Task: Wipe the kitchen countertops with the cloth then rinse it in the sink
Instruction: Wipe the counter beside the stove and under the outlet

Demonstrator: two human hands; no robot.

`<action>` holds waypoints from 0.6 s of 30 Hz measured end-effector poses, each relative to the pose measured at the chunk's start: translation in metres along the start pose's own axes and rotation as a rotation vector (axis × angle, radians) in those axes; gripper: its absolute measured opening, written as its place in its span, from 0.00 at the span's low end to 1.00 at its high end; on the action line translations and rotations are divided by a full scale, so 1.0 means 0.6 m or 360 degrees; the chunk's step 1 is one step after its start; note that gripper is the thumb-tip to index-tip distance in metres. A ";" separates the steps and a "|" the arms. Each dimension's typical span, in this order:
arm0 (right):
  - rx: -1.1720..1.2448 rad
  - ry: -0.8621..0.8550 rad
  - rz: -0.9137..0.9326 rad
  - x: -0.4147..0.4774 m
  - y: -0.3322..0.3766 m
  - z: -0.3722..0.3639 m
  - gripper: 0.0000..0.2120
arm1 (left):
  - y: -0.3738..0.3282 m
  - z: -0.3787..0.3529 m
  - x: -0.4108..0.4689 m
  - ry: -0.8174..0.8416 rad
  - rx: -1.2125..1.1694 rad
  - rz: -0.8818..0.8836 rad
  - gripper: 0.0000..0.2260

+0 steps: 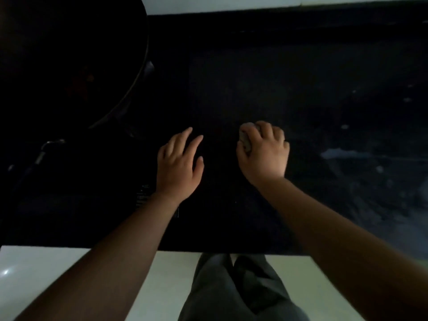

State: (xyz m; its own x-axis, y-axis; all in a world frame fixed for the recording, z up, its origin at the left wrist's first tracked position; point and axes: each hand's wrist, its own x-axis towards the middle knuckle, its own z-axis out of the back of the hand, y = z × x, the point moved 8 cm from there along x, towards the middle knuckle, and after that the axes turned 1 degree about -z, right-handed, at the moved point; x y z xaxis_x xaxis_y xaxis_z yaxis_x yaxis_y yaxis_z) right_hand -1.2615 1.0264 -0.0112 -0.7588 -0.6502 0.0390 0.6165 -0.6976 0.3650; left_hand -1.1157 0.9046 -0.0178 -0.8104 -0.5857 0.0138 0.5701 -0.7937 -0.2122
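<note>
The scene is dim. A black countertop point(266, 72) fills most of the view. My right hand point(265, 154) lies on it near the middle, fingers curled around a small bunched grey cloth point(246, 141) that shows only at the thumb side. My left hand point(179, 163) rests flat on the counter a little to the left, fingers straight and spread, holding nothing. Wet whitish streaks point(340, 154) mark the counter to the right of my right hand. No sink is visible.
A large dark round pan point(76, 61) sits at the far left on a stove, whose metal bracket point(49, 147) glints below it. A pale wall strip runs along the back. The counter's front edge point(115, 247) meets a light floor, where my legs stand.
</note>
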 end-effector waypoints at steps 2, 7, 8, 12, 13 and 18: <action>-0.0019 0.0067 0.0198 -0.034 0.035 -0.017 0.19 | 0.015 0.003 -0.002 -0.0083 -0.0085 0.0123 0.22; -0.0045 0.0084 0.0421 -0.096 -0.003 -0.008 0.21 | 0.017 0.001 0.001 -0.0038 -0.0099 0.0130 0.21; -0.0052 0.0061 0.0332 -0.078 -0.020 -0.003 0.20 | 0.017 0.002 0.001 -0.0037 -0.0101 0.0136 0.21; -0.0022 -0.0090 -0.0187 0.064 -0.030 -0.004 0.18 | 0.018 0.001 0.001 -0.0039 -0.0072 0.0160 0.21; -0.0028 -0.0071 -0.0221 0.091 -0.015 -0.013 0.18 | 0.018 0.002 0.001 -0.0045 -0.0069 0.0158 0.21; -0.0038 0.0100 0.0380 0.033 0.068 -0.039 0.20 | 0.018 0.003 0.004 -0.0039 -0.0075 0.0133 0.22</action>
State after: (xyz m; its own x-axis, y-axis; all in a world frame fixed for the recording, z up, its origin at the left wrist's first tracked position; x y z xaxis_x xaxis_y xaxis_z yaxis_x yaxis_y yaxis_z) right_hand -1.2465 0.9784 -0.0174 -0.5768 -0.8144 0.0637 0.7822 -0.5282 0.3304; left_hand -1.1112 0.8943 -0.0185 -0.7565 -0.6537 0.0179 0.6280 -0.7338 -0.2591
